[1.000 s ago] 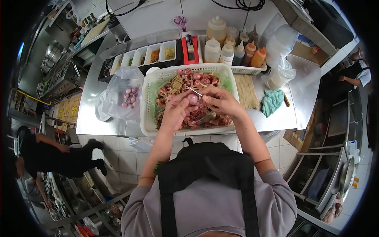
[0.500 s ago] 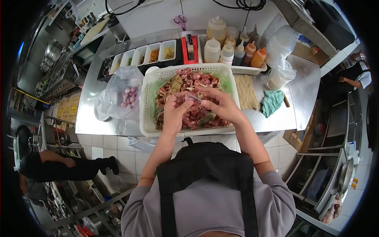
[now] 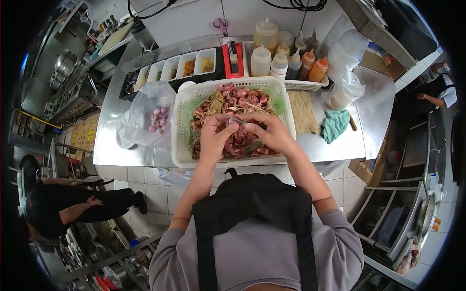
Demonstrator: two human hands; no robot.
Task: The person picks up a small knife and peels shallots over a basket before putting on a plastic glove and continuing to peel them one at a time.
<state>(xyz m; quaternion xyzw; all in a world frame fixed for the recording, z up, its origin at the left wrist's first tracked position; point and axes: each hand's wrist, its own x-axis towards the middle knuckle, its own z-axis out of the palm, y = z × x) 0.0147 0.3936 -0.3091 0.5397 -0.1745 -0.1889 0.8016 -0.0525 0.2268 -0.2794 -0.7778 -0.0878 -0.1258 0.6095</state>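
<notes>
Dial centred on the basket; 12 o'clock lies away from the wearer.

- Apron (image 3: 247, 199), black, over a grey shirt (image 3: 264, 247): 6 o'clock.
- Hands, two, bare, drawn together over the basket's middle. Left hand (image 3: 213, 137): thumb and fingers pinching a shallot (image 3: 232, 121), mostly covered by the fingertips. Right hand (image 3: 274, 133): thumb and fingers bent in to the same spot; whether pinching the shallot or a tool, cannot tell.
- Basket (image 3: 179, 145), white, perforated, heaped with reddish shallots (image 3: 233, 99) and dry stalks (image 3: 213, 104); stands on a steel counter (image 3: 376, 92).
- Plastic bag (image 3: 162, 92), translucent, holding loose pink shallots (image 3: 158, 119): 9 o'clock, beside the basket.
- Tan cloth (image 3: 303, 112), flat, and green cloth (image 3: 334, 127), crumpled: 3 o'clock, the tan one nearer.
- Red-framed device (image 3: 234, 59): 12 o'clock.
- Trays (image 3: 206, 73), five, white, filled: between 10 and 11 o'clock.
- Squeeze bottles (image 3: 279, 66), grouped: 1 o'clock.
- Scissors (image 3: 221, 25), purple-handled: 12 o'clock, against the wall (image 3: 189, 29).
- Co-worker (image 3: 87, 208), dark clothing: 8 o'clock, well apart.
</notes>
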